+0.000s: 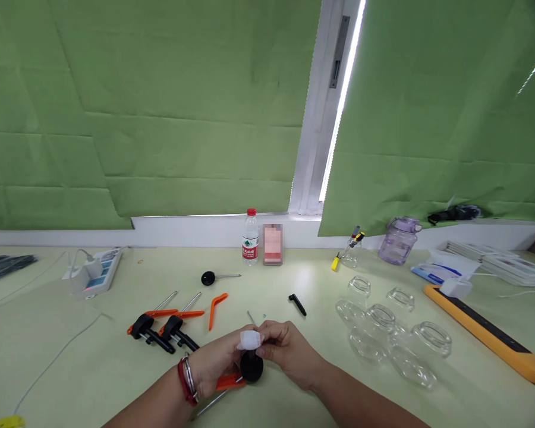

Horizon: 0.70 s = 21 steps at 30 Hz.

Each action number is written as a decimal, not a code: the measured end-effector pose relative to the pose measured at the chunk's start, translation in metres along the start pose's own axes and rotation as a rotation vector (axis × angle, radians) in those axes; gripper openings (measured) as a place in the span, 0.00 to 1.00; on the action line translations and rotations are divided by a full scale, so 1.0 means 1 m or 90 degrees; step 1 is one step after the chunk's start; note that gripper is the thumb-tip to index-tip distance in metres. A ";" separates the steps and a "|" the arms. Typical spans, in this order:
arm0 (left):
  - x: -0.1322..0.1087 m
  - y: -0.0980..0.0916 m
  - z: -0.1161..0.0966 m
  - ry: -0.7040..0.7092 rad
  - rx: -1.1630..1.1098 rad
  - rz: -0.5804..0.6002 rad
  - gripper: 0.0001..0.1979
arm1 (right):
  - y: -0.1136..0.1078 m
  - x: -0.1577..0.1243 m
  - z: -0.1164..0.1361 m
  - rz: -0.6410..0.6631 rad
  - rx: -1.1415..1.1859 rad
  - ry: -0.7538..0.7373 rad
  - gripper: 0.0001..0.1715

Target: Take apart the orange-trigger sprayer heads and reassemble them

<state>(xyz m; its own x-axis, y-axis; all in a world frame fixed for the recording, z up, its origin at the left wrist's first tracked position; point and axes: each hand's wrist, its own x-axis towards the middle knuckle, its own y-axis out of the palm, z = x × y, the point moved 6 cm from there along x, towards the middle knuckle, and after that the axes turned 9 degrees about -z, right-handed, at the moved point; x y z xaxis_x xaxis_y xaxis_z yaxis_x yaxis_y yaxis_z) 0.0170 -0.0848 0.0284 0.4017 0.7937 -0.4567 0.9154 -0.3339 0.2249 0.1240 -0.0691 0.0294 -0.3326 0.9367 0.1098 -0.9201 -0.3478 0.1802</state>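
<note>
Near the front middle of the table, my left hand [218, 362] is closed around a part with a round black piece [251, 367], an orange arm [230, 381] and a metal rod [211, 405] that points down to the left. My right hand [289, 351] meets it from the right, its thumb and fingers pinched at the top of the black part. A small white translucent piece [249, 340] shows between the two hands, against the left fingertips. What lies between the right fingertips is hidden. A thin rod tip [251, 317] shows just beyond the hands.
Two black and orange assemblies [145, 327] [173, 327] lie left, with an orange piece [216, 309] and black disc [208, 278] behind. A black part [298, 304] lies right of centre. Clear containers [383, 333] and an orange bar [485, 333] occupy the right. A bottle [250, 238] stands behind.
</note>
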 end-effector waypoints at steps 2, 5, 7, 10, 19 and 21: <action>0.000 0.001 -0.001 0.001 -0.002 0.001 0.11 | 0.000 0.000 0.001 0.003 -0.017 -0.015 0.08; -0.001 0.002 -0.001 -0.010 -0.005 -0.002 0.11 | 0.000 0.000 0.003 0.009 -0.064 -0.038 0.08; -0.002 0.003 -0.001 -0.013 -0.004 -0.005 0.12 | 0.000 0.000 0.005 0.013 -0.093 -0.046 0.08; -0.002 0.004 -0.003 -0.002 -0.002 -0.005 0.12 | 0.001 0.000 0.007 0.021 -0.111 -0.046 0.08; -0.002 0.002 -0.003 -0.003 0.032 -0.018 0.13 | 0.004 -0.001 0.007 0.047 -0.045 -0.053 0.07; -0.003 0.002 -0.004 -0.003 0.029 -0.020 0.13 | 0.004 0.000 0.006 0.045 -0.024 -0.048 0.06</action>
<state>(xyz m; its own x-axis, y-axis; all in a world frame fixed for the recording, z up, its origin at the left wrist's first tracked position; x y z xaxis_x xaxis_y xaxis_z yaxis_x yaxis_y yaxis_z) 0.0179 -0.0857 0.0337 0.3721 0.8020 -0.4673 0.9280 -0.3308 0.1713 0.1219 -0.0709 0.0354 -0.3821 0.9036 0.1939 -0.9024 -0.4100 0.1326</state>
